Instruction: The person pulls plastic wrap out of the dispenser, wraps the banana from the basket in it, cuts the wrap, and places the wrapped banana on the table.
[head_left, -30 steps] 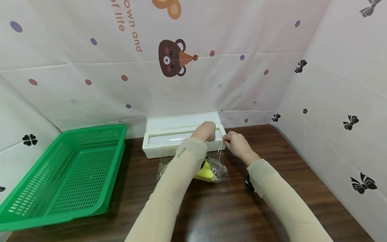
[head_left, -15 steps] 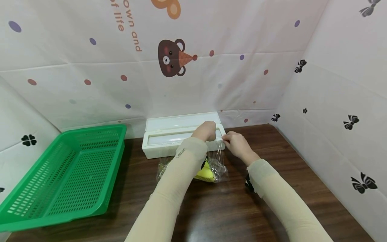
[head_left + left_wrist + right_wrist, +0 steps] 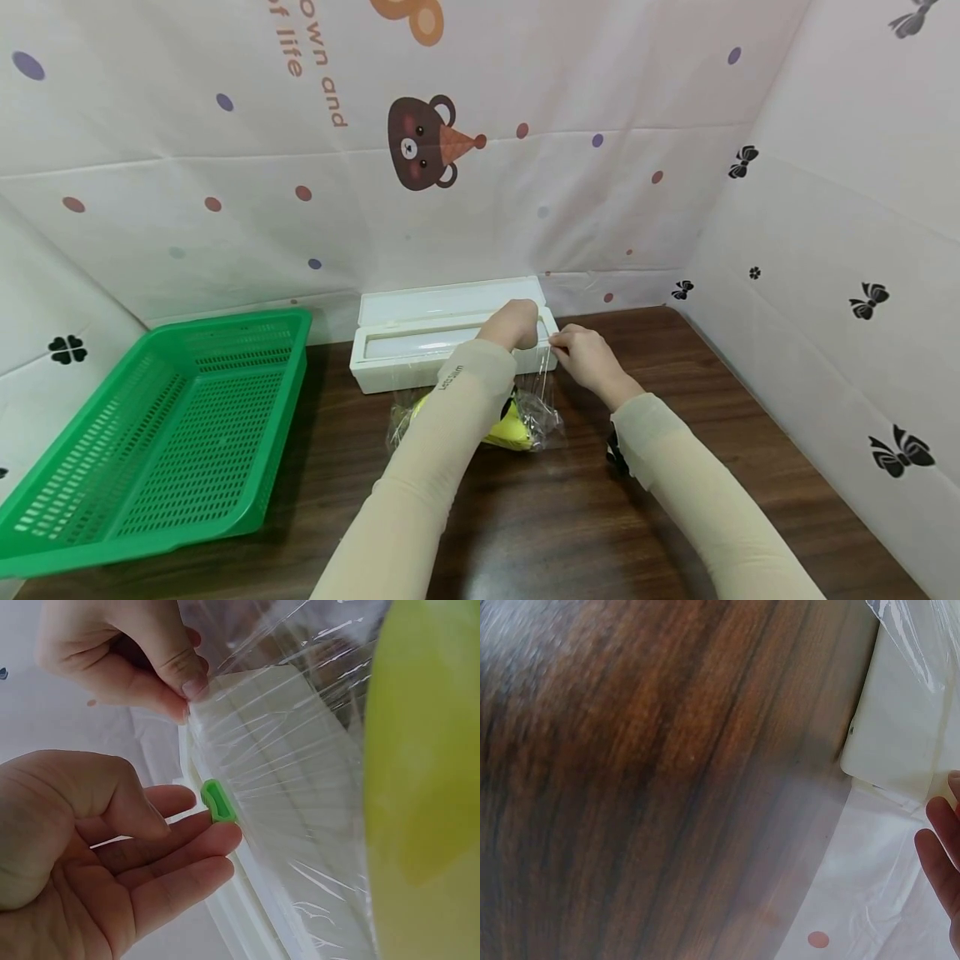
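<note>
A white cling film box [image 3: 397, 377] stands at the back of the table, its lid raised. Clear cling film [image 3: 546, 421] hangs from its front edge over a bright yellow object [image 3: 512, 430], largely hidden by the left arm. At the right end of the box, my right hand [image 3: 590, 360] pinches the film against the edge between thumb and index finger. My left hand [image 3: 514, 323] is over the box's right part. In the left wrist view its curled fingers hold a small green slide cutter [image 3: 217, 801] on the box edge.
A green plastic basket [image 3: 288, 408] is on the left of the dark wooden table [image 3: 540, 533]. Patterned white sheeting [image 3: 247, 233] covers the walls behind and at the right. The box's raised lid [image 3: 450, 302] is close to the back wall.
The head view has shifted very slightly. Both hands stay at nearly the same places on the box, the right one still pinching the film.
</note>
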Motion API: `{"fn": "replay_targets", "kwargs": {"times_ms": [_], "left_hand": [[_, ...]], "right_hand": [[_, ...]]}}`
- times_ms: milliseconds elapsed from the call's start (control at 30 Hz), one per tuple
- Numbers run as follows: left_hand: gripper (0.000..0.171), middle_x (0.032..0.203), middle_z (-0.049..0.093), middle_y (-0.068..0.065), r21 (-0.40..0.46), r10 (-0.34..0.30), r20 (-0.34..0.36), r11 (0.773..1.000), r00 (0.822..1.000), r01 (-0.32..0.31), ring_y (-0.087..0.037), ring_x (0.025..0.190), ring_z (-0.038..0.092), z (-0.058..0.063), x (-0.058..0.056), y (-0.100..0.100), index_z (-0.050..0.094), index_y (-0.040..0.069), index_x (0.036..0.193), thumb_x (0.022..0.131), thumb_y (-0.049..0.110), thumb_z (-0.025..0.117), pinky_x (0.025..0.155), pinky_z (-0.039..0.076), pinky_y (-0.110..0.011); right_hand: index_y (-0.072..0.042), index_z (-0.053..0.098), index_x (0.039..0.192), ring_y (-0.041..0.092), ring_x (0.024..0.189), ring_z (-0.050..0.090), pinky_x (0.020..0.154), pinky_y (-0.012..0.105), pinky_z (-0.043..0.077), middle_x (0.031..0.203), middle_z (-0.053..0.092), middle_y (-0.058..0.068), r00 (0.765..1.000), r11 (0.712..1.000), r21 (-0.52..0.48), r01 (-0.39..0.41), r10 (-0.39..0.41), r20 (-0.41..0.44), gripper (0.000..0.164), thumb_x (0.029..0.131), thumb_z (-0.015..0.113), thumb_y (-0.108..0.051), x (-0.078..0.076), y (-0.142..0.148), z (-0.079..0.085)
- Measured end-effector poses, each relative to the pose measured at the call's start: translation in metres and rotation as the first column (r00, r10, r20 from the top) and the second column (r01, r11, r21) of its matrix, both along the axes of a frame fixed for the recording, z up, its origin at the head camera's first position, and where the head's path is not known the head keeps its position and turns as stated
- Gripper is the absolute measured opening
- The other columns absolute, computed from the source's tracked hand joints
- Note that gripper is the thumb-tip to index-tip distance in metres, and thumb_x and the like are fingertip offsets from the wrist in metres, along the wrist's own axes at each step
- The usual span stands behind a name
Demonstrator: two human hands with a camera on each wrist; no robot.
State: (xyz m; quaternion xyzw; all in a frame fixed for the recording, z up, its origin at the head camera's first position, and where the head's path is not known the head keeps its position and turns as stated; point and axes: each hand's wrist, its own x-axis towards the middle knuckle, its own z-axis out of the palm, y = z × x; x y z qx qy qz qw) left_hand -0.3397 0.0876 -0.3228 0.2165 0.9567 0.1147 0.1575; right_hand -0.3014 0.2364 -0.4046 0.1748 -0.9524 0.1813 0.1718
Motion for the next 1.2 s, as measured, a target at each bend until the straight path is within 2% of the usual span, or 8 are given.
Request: {"fn": "replay_targets", "kwargs": {"times_ms": [267, 433, 567, 733, 933, 1200], "left_hand": [[0.011, 0.074, 0.047, -0.003, -0.005, -0.024, 0.016, 1.0, 1.0, 0.025, -0.013, 0.057, 0.039, 0.0, 0.0, 0.006, 0.058, 0.006, 0.089, 0.09, 0.0, 0.049, 0.049, 0.035, -0.022], [0.011, 0.063, 0.037, -0.001, -0.003, -0.028, 0.026, 1.0, 0.999, 0.028, -0.011, 0.049, 0.029, -0.001, -0.002, 0.011, 0.054, 0.008, 0.083, 0.093, 0.005, 0.049, 0.046, 0.031, -0.023], [0.017, 0.058, 0.032, 0.001, 0.005, -0.024, 0.038, 1.0, 0.999, 0.024, -0.01, 0.045, 0.026, -0.001, -0.003, 0.014, 0.049, 0.01, 0.077, 0.094, 0.009, 0.05, 0.044, 0.03, -0.022], [0.017, 0.062, 0.036, 0.0, -0.003, -0.04, 0.02, 0.999, 0.999, 0.04, -0.011, 0.047, 0.03, -0.001, -0.003, 0.015, 0.051, 0.01, 0.076, 0.093, 0.01, 0.052, 0.044, 0.031, -0.022], [0.009, 0.067, 0.042, -0.001, 0.004, -0.045, 0.016, 0.999, 0.999, 0.045, -0.011, 0.048, 0.032, -0.001, -0.002, 0.017, 0.058, 0.007, 0.089, 0.094, 0.012, 0.052, 0.045, 0.033, -0.022], [0.015, 0.069, 0.043, -0.001, 0.047, -0.064, 0.021, 0.997, 0.998, 0.063, -0.012, 0.053, 0.037, -0.001, 0.001, 0.021, 0.059, 0.008, 0.089, 0.096, 0.021, 0.053, 0.05, 0.036, -0.024]], "right_hand": [[-0.002, 0.07, 0.109, 0.026, 0.084, 0.065, 0.074, 0.04, 0.053, 0.098, 0.066, 0.012, 1.0, 1.0, -0.009, -0.002, 0.002, 0.006, 0.023, 0.088, 0.065, -0.01, 0.001, -0.001, -0.001], [-0.002, 0.07, 0.11, 0.026, 0.085, 0.065, 0.075, 0.04, 0.054, 0.099, 0.066, 0.013, 1.0, 1.0, -0.023, -0.007, 0.007, 0.006, 0.023, 0.088, 0.065, -0.009, 0.0, -0.001, -0.001], [-0.002, 0.069, 0.111, 0.026, 0.086, 0.065, 0.075, 0.04, 0.054, 0.101, 0.066, 0.013, 1.0, 1.0, -0.029, -0.003, 0.004, 0.016, 0.024, 0.088, 0.065, -0.01, -0.001, 0.001, -0.001], [-0.002, 0.068, 0.113, 0.027, 0.09, 0.065, 0.077, 0.041, 0.054, 0.105, 0.066, 0.014, 0.999, 0.999, -0.035, -0.01, 0.011, 0.041, 0.025, 0.089, 0.064, -0.01, 0.001, 0.004, 0.001], [0.001, 0.068, 0.111, 0.029, 0.092, 0.065, 0.079, 0.041, 0.053, 0.103, 0.067, 0.016, 0.998, 0.997, -0.046, -0.057, 0.058, 0.019, 0.025, 0.089, 0.064, -0.008, 0.0, 0.007, 0.003], [-0.001, 0.071, 0.103, 0.029, 0.091, 0.065, 0.08, 0.042, 0.053, 0.101, 0.067, 0.015, 0.997, 0.996, -0.059, -0.073, 0.074, 0.024, 0.017, 0.088, 0.064, -0.005, 0.0, 0.01, 0.002]]}}
